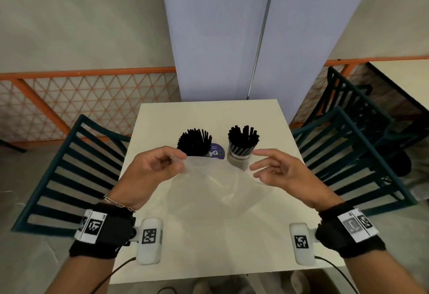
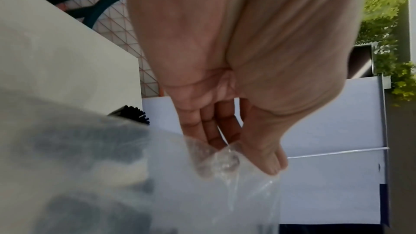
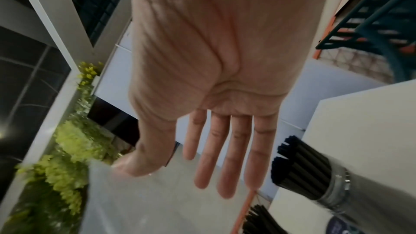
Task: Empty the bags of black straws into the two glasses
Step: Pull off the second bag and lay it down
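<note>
One clear bag (image 1: 216, 182) pinched in left hand (image 1: 148, 173) grip, right hand (image 1: 282, 173) grip wide, two straw-filled glasses (image 1: 240, 157).

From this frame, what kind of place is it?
Probably a cafe or restaurant terrace: a small white table, teal slatted chairs, an orange mesh railing, and glasses of black straws.

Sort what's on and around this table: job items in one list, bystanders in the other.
Job items:
clear plastic bag, pinched by left hand
left glass of straws
right glass of straws
right hand, open

Bystanders:
purple sticker
two green chairs
orange railing
</note>
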Action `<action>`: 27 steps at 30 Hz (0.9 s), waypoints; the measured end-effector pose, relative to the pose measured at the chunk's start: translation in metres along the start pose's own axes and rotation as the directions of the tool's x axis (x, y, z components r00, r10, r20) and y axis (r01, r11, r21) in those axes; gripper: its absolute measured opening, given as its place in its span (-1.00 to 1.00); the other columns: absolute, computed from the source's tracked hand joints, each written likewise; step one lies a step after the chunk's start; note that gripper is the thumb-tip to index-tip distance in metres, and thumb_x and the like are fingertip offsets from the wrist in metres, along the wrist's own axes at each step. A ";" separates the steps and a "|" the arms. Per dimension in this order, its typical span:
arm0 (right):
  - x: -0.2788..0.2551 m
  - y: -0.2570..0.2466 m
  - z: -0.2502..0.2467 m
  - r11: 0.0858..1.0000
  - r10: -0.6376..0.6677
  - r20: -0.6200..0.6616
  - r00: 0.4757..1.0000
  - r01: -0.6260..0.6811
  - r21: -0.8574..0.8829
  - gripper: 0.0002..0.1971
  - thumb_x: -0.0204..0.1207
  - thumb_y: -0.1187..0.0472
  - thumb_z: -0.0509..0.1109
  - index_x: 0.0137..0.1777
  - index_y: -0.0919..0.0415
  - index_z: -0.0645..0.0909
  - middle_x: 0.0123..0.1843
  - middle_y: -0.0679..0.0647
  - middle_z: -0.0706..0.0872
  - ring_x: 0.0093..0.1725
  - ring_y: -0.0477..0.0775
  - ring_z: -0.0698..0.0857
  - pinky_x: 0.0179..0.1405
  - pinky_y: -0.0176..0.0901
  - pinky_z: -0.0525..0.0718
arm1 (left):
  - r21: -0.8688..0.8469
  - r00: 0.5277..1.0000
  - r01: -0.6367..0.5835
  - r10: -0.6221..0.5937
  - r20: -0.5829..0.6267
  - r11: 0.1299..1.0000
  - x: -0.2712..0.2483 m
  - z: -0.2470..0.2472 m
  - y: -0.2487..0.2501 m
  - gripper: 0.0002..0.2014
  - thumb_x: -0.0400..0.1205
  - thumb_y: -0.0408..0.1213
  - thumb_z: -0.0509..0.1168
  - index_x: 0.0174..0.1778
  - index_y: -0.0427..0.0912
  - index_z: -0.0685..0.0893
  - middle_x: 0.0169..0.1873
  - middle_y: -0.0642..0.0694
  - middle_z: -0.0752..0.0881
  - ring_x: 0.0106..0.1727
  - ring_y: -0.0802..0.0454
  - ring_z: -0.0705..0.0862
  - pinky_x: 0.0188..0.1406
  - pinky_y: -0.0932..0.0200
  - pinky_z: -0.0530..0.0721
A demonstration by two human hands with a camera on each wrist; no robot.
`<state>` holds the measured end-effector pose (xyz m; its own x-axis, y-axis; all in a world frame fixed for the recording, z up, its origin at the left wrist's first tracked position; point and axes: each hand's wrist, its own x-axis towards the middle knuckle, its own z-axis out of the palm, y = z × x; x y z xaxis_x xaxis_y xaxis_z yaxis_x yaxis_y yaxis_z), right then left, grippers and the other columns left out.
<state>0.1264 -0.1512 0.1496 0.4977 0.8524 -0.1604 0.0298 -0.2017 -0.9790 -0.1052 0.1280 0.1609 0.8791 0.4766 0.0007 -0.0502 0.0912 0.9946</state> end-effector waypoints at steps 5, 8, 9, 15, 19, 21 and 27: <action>0.002 -0.003 0.001 0.996 -0.055 0.133 0.990 0.045 0.074 -0.31 0.37 0.03 0.74 0.48 0.23 0.69 0.36 0.25 0.81 0.25 0.23 0.77 0.25 0.07 0.82 | -0.108 0.993 -0.018 0.005 -0.121 0.994 0.004 0.002 -0.002 -0.42 0.15 0.25 0.79 0.01 0.05 0.93 -0.22 0.01 0.78 -0.13 0.08 0.79 0.07 0.31 0.79; 0.005 -0.004 0.010 0.999 -0.033 0.070 0.997 0.034 -0.015 -0.38 0.20 0.20 0.85 0.31 0.11 0.83 0.21 0.20 0.87 0.13 0.09 0.82 0.27 0.13 0.84 | -0.241 0.980 -0.025 -0.023 -0.196 0.970 0.006 -0.002 -0.008 -0.45 0.27 0.04 0.77 0.17 0.00 0.90 -0.16 -0.03 0.74 -0.11 0.12 0.77 0.15 0.27 0.81; 0.008 -0.005 0.016 0.998 -0.039 -0.008 0.999 0.038 -0.050 -0.49 0.23 0.19 0.85 0.21 0.10 0.87 0.10 0.18 0.90 0.03 0.05 0.84 0.22 0.06 0.84 | -0.282 0.973 -0.004 -0.061 -0.222 0.959 0.006 0.000 -0.007 -0.46 0.31 -0.07 0.71 0.23 -0.04 0.86 -0.14 -0.05 0.73 -0.10 0.12 0.76 0.15 0.23 0.82; 0.022 -0.007 0.025 0.991 -0.134 -0.295 0.946 0.131 -0.028 -0.97 0.53 0.28 0.64 -0.10 0.23 0.91 -0.13 0.17 0.92 -0.16 0.04 0.82 -0.15 -0.12 0.80 | -0.268 0.939 0.018 -0.109 -0.327 0.963 0.008 -0.001 -0.013 -0.77 0.48 -0.11 0.55 -0.06 -0.14 0.80 -0.26 -0.06 0.70 -0.18 0.02 0.69 0.09 0.02 0.75; 0.020 -0.011 0.012 0.993 -0.102 -0.363 0.926 0.118 0.022 -0.92 0.58 0.31 0.59 -0.11 0.33 0.86 -0.07 0.29 0.91 -0.07 0.16 0.82 -0.08 -0.03 0.77 | -0.289 0.920 -0.019 -0.096 -0.381 0.957 0.008 -0.015 -0.018 -0.90 0.42 -0.18 0.60 -0.20 -0.08 0.88 -0.18 -0.09 0.78 -0.08 -0.03 0.72 0.07 0.06 0.81; 0.020 -0.014 0.010 0.990 -0.099 -0.346 0.933 0.127 0.060 -0.83 0.58 0.25 0.56 -0.07 0.41 0.80 -0.02 0.32 0.90 -0.01 0.28 0.82 0.03 0.00 0.78 | -0.255 0.918 -0.036 -0.069 -0.391 0.966 0.009 -0.011 -0.018 -0.88 0.60 -0.33 0.49 -0.23 -0.08 0.88 -0.24 -0.06 0.80 -0.13 0.02 0.75 0.11 0.05 0.78; 0.013 -0.038 0.003 0.974 -0.098 -0.283 0.954 0.033 -0.225 -0.77 0.56 0.01 0.59 0.15 0.06 0.79 0.20 -0.10 0.89 0.27 -0.09 0.81 0.53 0.06 0.66 | -0.221 0.932 -0.040 -0.044 -0.361 0.974 0.017 -0.003 -0.012 -0.90 0.68 -0.32 0.45 -0.02 -0.29 0.78 -0.21 -0.05 0.84 -0.11 0.05 0.79 0.18 0.10 0.82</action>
<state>0.1289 -0.1314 0.1841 0.7171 0.6967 -0.0215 0.2404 -0.2762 -0.9306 -0.0913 0.1373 0.1482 0.6501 0.7556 -0.0806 -0.1889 0.2635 0.9460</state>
